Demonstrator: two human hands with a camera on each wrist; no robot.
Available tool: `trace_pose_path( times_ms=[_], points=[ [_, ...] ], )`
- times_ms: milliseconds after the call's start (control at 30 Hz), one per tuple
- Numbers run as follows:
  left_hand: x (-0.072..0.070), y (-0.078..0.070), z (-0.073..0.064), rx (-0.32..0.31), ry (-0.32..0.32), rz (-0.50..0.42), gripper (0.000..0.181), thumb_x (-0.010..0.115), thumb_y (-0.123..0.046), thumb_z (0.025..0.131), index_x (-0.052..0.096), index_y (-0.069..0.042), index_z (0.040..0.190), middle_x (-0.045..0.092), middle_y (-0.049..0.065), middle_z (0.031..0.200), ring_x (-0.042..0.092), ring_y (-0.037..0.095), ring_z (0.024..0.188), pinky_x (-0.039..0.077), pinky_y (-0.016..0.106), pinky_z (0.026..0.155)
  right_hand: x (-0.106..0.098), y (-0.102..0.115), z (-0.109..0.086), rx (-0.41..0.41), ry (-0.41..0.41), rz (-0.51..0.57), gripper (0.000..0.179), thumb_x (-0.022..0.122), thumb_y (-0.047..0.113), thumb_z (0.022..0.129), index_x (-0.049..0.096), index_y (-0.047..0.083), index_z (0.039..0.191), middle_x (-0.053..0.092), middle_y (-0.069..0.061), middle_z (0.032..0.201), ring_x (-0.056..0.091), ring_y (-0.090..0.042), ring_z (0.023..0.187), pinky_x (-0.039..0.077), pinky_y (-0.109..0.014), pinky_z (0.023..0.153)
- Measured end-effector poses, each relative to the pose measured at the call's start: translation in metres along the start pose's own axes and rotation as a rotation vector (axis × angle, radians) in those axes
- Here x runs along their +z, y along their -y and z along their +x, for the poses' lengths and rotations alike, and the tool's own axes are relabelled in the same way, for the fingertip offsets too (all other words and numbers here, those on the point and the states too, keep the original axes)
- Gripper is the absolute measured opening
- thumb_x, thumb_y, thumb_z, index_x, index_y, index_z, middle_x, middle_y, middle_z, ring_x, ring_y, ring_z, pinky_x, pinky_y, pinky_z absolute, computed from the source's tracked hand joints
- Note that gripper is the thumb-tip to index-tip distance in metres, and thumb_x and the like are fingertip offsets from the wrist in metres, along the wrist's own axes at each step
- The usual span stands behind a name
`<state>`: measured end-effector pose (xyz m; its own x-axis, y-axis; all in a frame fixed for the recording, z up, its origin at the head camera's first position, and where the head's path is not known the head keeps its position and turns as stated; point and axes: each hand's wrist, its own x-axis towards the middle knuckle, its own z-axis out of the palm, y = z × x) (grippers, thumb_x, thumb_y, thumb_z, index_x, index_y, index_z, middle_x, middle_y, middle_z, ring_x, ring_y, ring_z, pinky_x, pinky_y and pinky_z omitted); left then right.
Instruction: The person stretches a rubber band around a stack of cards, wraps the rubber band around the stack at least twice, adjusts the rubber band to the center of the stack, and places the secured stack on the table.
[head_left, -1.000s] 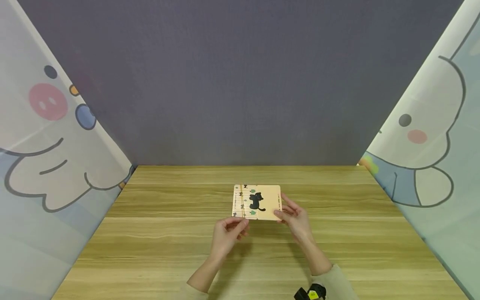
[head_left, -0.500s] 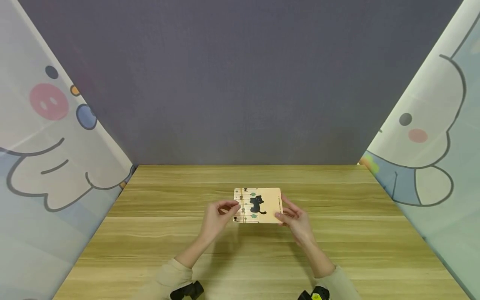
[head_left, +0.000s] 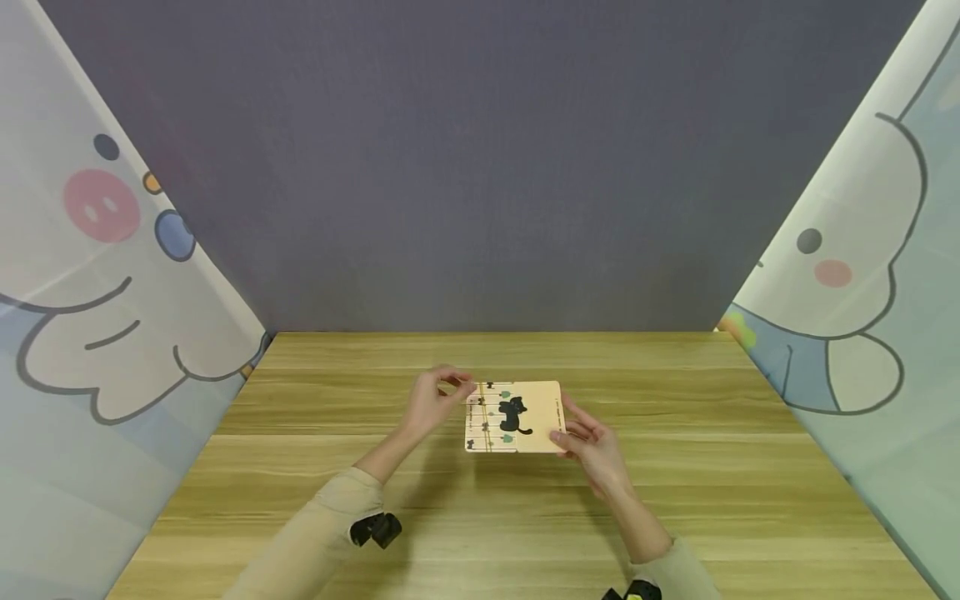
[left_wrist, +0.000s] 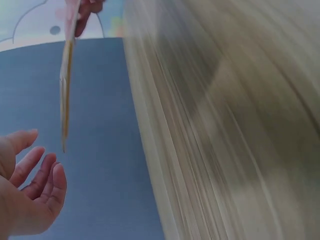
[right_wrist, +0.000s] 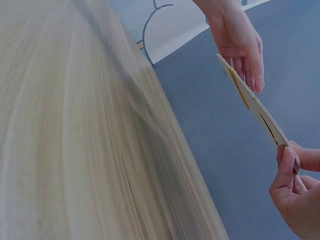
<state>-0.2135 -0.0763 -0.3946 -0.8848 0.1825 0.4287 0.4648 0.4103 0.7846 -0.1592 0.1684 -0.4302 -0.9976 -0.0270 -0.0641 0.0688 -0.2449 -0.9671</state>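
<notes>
A thin cream notebook (head_left: 536, 412) with a black cat on its cover is held level above the table, its cover facing up. Near its left end a yellow elastic band (head_left: 484, 425) runs across the cover. My right hand (head_left: 597, 457) pinches the right edge, thumb on top and fingers beneath. Close to the far left corner is my left hand (head_left: 430, 403); in the left wrist view its fingers are loosely bent and apart from the notebook (left_wrist: 65, 90). The right wrist view catches the notebook (right_wrist: 267, 120) almost edge-on, the underside largely hidden.
The wood-grain table (head_left: 315, 383) spreads under both hands. A dark grey panel (head_left: 480, 167) rises behind it. Cartoon-printed curtains hang at the left (head_left: 60, 333) and right (head_left: 862, 333). Each wrist carries a black strap-on device (head_left: 377, 529).
My left hand has left the near left corner and moved along the left edge to the far corner. The notebook has come slightly nearer, still in my right hand.
</notes>
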Motion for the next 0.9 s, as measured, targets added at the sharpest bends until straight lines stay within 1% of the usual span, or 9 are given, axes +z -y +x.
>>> trace_pose_path(
  times_ms=[67, 200, 333, 467, 633, 800, 900],
  points=[
    [0.0, 0.003, 0.003, 0.002, 0.013, 0.019, 0.014, 0.068, -0.009, 0.078, 0.067, -0.002, 0.09, 0.064, 0.01, 0.089, 0.057, 0.021, 0.078, 0.048, 0.025, 0.054, 0.0, -0.001, 0.0, -0.005, 0.002, -0.004, 0.062, 0.059, -0.013, 0.076, 0.037, 0.001, 0.132, 0.064, -0.011, 0.093, 0.063, -0.016, 0.073, 0.051, -0.022, 0.059],
    [0.001, 0.008, 0.009, -0.02, 0.05, 0.029, 0.014, 0.068, -0.011, 0.078, 0.067, -0.004, 0.09, 0.064, 0.006, 0.087, 0.057, 0.019, 0.079, 0.049, 0.026, 0.056, 0.0, -0.002, 0.0, -0.014, 0.004, 0.0, 0.062, 0.059, -0.012, 0.076, 0.037, 0.002, 0.132, 0.064, -0.012, 0.094, 0.063, -0.017, 0.073, 0.051, -0.022, 0.058],
    [0.002, 0.012, 0.012, -0.035, 0.099, -0.003, 0.014, 0.068, -0.012, 0.078, 0.067, -0.003, 0.089, 0.065, 0.006, 0.084, 0.058, 0.018, 0.076, 0.05, 0.027, 0.058, 0.001, -0.002, 0.0, -0.015, 0.008, 0.004, 0.061, 0.059, -0.012, 0.077, 0.037, 0.002, 0.132, 0.064, -0.012, 0.093, 0.063, -0.017, 0.073, 0.051, -0.022, 0.058],
    [0.004, 0.017, 0.011, -0.045, 0.141, -0.044, 0.015, 0.067, -0.014, 0.079, 0.067, -0.002, 0.089, 0.066, 0.005, 0.082, 0.058, 0.017, 0.073, 0.05, 0.025, 0.059, 0.001, -0.002, 0.0, -0.012, 0.017, 0.003, 0.061, 0.059, -0.012, 0.077, 0.037, 0.002, 0.133, 0.065, -0.01, 0.093, 0.063, -0.016, 0.073, 0.051, -0.021, 0.058],
    [0.006, 0.018, 0.009, -0.06, 0.141, -0.08, 0.014, 0.067, -0.015, 0.079, 0.067, -0.004, 0.087, 0.065, 0.004, 0.079, 0.057, 0.015, 0.069, 0.05, 0.025, 0.058, 0.002, -0.001, -0.001, -0.01, 0.023, 0.007, 0.061, 0.059, -0.011, 0.077, 0.037, 0.002, 0.132, 0.065, -0.008, 0.091, 0.062, -0.015, 0.072, 0.05, -0.021, 0.057],
    [0.009, 0.015, 0.006, -0.071, 0.128, -0.08, 0.013, 0.068, -0.016, 0.079, 0.068, -0.005, 0.086, 0.065, 0.004, 0.08, 0.056, 0.015, 0.066, 0.049, 0.025, 0.055, 0.004, -0.001, -0.002, -0.016, 0.03, -0.003, 0.061, 0.061, -0.011, 0.076, 0.038, 0.001, 0.132, 0.065, -0.009, 0.091, 0.062, -0.015, 0.071, 0.051, -0.022, 0.057],
    [0.011, 0.015, 0.005, -0.075, 0.114, -0.084, 0.012, 0.069, -0.015, 0.078, 0.069, -0.005, 0.085, 0.065, 0.004, 0.08, 0.053, 0.014, 0.061, 0.047, 0.024, 0.05, 0.006, -0.002, -0.003, -0.019, 0.033, -0.005, 0.061, 0.061, -0.011, 0.076, 0.038, 0.0, 0.132, 0.065, -0.009, 0.091, 0.063, -0.015, 0.07, 0.051, -0.023, 0.056]
  ],
)
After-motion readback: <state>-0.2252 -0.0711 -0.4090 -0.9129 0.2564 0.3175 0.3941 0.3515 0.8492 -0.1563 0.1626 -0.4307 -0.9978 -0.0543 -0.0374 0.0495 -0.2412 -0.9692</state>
